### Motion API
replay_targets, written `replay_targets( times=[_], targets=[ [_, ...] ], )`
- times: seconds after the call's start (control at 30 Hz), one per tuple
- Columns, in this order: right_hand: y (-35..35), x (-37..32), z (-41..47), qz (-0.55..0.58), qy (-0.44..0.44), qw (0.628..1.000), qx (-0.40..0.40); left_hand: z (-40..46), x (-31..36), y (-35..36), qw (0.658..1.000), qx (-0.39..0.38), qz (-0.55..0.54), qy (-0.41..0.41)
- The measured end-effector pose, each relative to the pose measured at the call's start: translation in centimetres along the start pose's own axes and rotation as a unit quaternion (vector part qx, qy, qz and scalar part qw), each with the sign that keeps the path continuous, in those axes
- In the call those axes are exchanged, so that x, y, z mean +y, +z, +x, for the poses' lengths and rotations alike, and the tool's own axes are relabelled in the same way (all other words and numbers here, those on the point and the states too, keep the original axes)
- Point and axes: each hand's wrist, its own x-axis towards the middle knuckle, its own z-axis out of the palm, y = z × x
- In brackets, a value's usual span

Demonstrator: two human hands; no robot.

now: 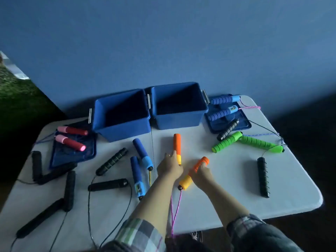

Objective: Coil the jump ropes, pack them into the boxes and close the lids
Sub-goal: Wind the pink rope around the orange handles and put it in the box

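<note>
At the far left of the frame, black-handled ropes (69,190) sprawl uncoiled on the table (227,188), and a pink-handled pair (71,141) lies on a blue lid (91,153) set flat beside its box, likely parked there to keep the boxes free for packing. Just right, the two blue boxes (123,131) stand open and look empty, side by side at centre, within easy reach. Below them lie blue-handled ropes (141,153). At centre, the left hand (170,169) reaches to the upright orange handle (177,148), fingers touching its yellow end; whether they have closed round it I cannot tell. The right hand (201,176) is clamped on the second orange handle (195,171), whose pink cord (174,215) trails off the table's near edge: seemingly gathering both ends before coiling. Farther right sit green handles (227,142) and another lid (243,124) carrying a blue pair.
</note>
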Motion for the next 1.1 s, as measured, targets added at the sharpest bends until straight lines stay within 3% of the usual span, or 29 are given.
replay_targets(
  times=[0.2, 0.5, 0.93, 1.1],
  targets=[
    [0.3, -0.6, 3.0, 0.019, -0.013, 0.999, 0.040, 4.3, 1.0, 1.1, 0.997, -0.038, -0.011, -0.064],
    [0.2, -0.4, 5.5, 0.042, -0.081, 0.993, 0.072, 6.2, 0.9, 3.0, 0.993, 0.015, -0.101, -0.053],
    [-3.7, -1.2, 8.1, 0.041, -0.114, 0.990, 0.070, 3.1, 1.0, 4.2, 0.970, -0.009, -0.238, -0.050],
    [-3.3, -0.9, 8.2, 0.054, -0.120, 0.991, 0.035, 2.3, 1.6, 4.6, 0.966, -0.015, -0.254, -0.048]
  ],
)
